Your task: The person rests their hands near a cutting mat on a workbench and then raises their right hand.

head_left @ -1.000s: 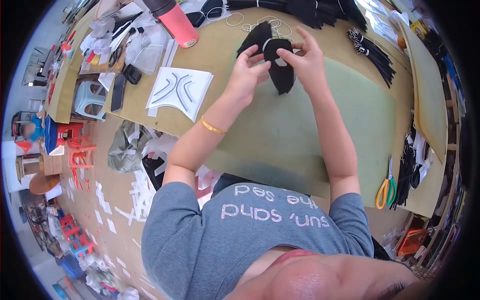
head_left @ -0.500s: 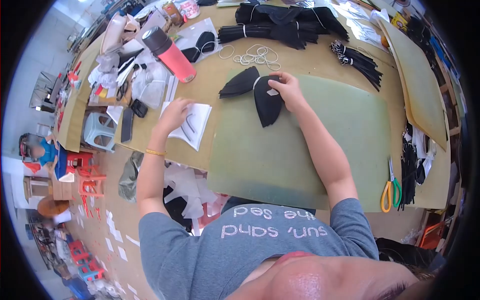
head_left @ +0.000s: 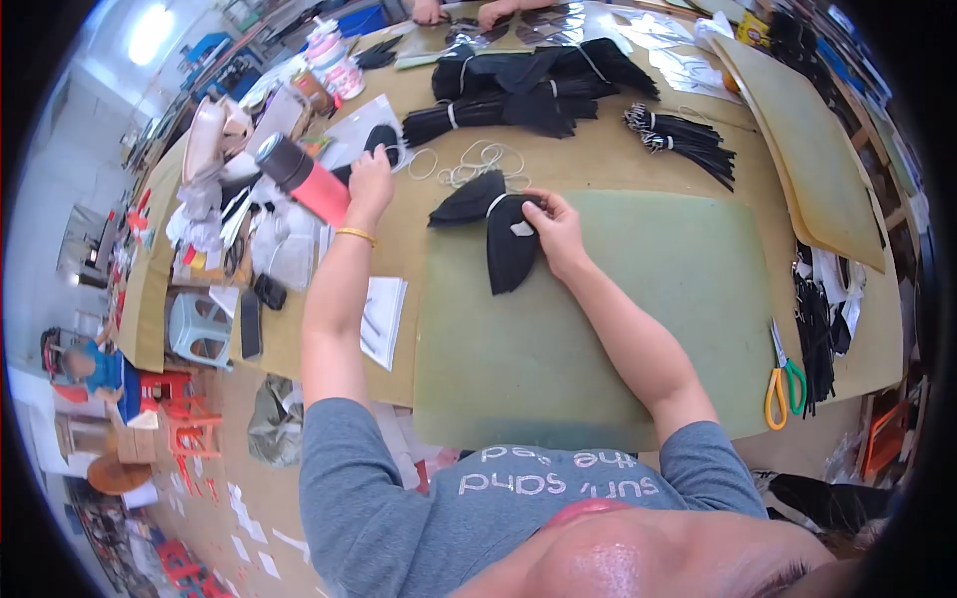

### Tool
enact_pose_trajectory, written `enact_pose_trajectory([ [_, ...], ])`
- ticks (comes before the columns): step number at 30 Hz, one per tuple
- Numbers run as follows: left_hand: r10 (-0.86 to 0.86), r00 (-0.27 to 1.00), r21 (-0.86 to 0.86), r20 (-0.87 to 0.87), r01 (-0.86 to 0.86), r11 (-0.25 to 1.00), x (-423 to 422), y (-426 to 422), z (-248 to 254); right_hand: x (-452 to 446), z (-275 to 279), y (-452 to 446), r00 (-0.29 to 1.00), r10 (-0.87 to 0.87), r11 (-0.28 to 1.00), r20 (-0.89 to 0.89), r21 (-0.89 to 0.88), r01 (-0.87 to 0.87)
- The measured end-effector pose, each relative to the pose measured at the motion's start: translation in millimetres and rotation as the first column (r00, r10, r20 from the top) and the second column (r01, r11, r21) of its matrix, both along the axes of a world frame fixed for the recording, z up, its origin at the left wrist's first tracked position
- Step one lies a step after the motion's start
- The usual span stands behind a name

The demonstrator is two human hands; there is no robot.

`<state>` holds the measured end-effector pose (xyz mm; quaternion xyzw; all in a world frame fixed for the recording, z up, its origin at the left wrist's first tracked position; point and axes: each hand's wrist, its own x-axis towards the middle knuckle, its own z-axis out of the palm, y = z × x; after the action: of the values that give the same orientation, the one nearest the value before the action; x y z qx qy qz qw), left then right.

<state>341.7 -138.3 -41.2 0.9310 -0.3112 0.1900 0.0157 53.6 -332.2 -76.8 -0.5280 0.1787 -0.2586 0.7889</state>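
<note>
Head view: your right hand (head_left: 558, 234) pinches the side of a black bundle (head_left: 510, 261), thumb on top, next to a small pale patch (head_left: 521, 229). The bundle fans into two lobes from a white band (head_left: 495, 203) and sits at the 11 o'clock corner of the green mat (head_left: 608, 339). Your left hand (head_left: 371, 181) is up at your 11 o'clock, fingertips over a black oval piece (head_left: 383, 139); I cannot tell whether they grip it. A pink flask (head_left: 325, 191) is just beside that hand at 9 o'clock. Scissors (head_left: 782, 360) lie at the mat's 4 o'clock.
</note>
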Motion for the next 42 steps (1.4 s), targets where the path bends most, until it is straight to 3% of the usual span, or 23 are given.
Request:
enact_pose_trajectory([
  [2, 0.169, 0.985, 0.180, 0.036, -0.173, 0.968, 31, -12, -11, 1, -3, 1, 1.000, -0.017, 0.999, -0.014, -0.032, 0.017],
  [5, 0.461, 0.880, 0.438, -0.114, -0.372, 0.819, 40, -30, 2, 2, -4, 4, 0.999, -0.035, 0.999, -0.011, -0.037, 0.035],
  [7, 0.472, 0.865, 0.413, -0.169, -0.372, 0.831, 52, -32, -1, 1, -2, 5, 0.999, -0.025, 1.000, -0.026, -0.017, 0.024],
  [11, 0.316, 0.948, 0.345, -0.039, -0.284, 0.894, 71, -25, 1, 4, -6, 8, 0.999, -0.033, 0.999, 0.011, -0.007, 0.033],
  [18, 0.231, 0.941, -0.012, 0.247, -0.235, 0.972, 50, -41, 92, 0, 1, 7, 0.999, -0.031, 0.999, 0.017, 0.005, 0.031],
  [21, 0.203, 0.969, -0.295, 0.139, -0.155, 0.943, 34, -47, 136, -1, 5, 6, 0.999, -0.048, 0.998, 0.001, 0.047, 0.047],
  [24, -0.071, 0.989, -0.579, -0.126, -0.016, 0.815, 53, -33, 150, 4, 1, 3, 0.997, -0.076, 0.991, 0.004, 0.108, 0.075],
  [25, -0.263, 0.883, -0.643, -0.390, -0.056, 0.764, 60, -25, 146, 6, 0, 1, 0.996, -0.087, 0.988, 0.009, 0.130, 0.085],
  [26, -0.447, 0.673, -0.685, -0.590, -0.123, 0.718, 65, -17, 138, 7, -1, -1, 0.997, -0.074, 0.987, -0.002, 0.140, 0.073],
  [27, -0.600, 0.387, -0.701, -0.700, -0.210, 0.682, 66, -11, 131, 6, 0, -3, 0.999, -0.032, 0.977, 0.007, 0.210, 0.030],
  [28, -0.639, 0.321, -0.713, -0.700, -0.251, 0.655, 8, -24, 135, 5, 3, -6, 1.000, 0.009, 0.961, 0.019, 0.276, -0.014],
  [29, -0.584, 0.274, -0.637, -0.764, -0.179, 0.750, 13, -22, 116, 4, 5, -8, 0.998, 0.048, 0.940, 0.038, 0.337, -0.058],
  [30, -0.543, 0.248, -0.593, -0.802, -0.223, 0.774, 19, -23, 83, 4, 5, -10, 0.995, 0.078, 0.927, 0.062, 0.364, -0.095],
  [31, -0.488, 0.340, -0.590, -0.803, -0.349, 0.728, -32, -41, 75, 4, 4, -11, 0.991, 0.108, 0.912, 0.086, 0.389, -0.133],
  [32, -0.429, 0.467, -0.550, -0.773, -0.157, 0.820, -40, -48, 49, 4, 4, -13, 0.984, 0.138, 0.895, 0.110, 0.411, -0.172],
  [33, -0.458, 0.432, -0.534, -0.777, -0.067, 0.843, -61, -56, 42, 3, 4, -14, 0.981, 0.144, 0.883, 0.131, 0.430, -0.187],
  [35, -0.439, 0.452, -0.586, -0.777, -0.262, 0.767, -88, -66, 35, 0, 5, -17, 0.972, 0.164, 0.859, 0.170, 0.460, -0.226],
  [38, -0.394, 0.145, -0.410, -0.907, -0.511, 0.755, -94, -64, 56, 4, 1, -18, 0.953, 0.161, 0.850, 0.256, 0.455, -0.266],
  [40, -0.383, 0.150, -0.411, -0.912, -0.358, 0.838, -73, -52, 52, 7, -2, -20, 0.944, 0.164, 0.846, 0.286, 0.451, -0.284],
  [42, -0.585, 0.147, -0.599, -0.797, -0.310, 0.738, -76, -44, 63, 9, 2, -18, 0.954, 0.156, 0.859, 0.257, 0.441, -0.259],
])
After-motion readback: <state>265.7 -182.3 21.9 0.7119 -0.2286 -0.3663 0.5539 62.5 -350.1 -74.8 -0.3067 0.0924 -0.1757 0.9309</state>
